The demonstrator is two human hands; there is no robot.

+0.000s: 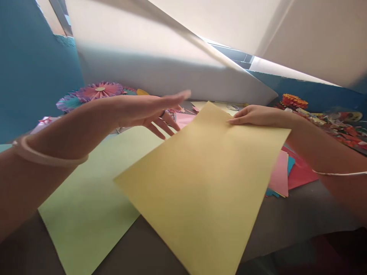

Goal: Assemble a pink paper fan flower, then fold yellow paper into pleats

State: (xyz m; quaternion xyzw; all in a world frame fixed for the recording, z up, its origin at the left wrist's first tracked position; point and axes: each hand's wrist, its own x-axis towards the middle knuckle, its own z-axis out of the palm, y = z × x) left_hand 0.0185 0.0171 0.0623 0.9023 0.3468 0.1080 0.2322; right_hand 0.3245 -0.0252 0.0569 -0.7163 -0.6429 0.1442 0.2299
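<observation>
Over table, R hand on yellow sheet edge, L hand raised

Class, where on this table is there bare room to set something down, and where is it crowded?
Bare tabletop shows right of the yellow sheet, below the pink papers. A smaller patch lies at the near edge, between the yellow sheet and the green sheet. It is crowded at far right, around the paper crafts, beyond the right hand.
</observation>
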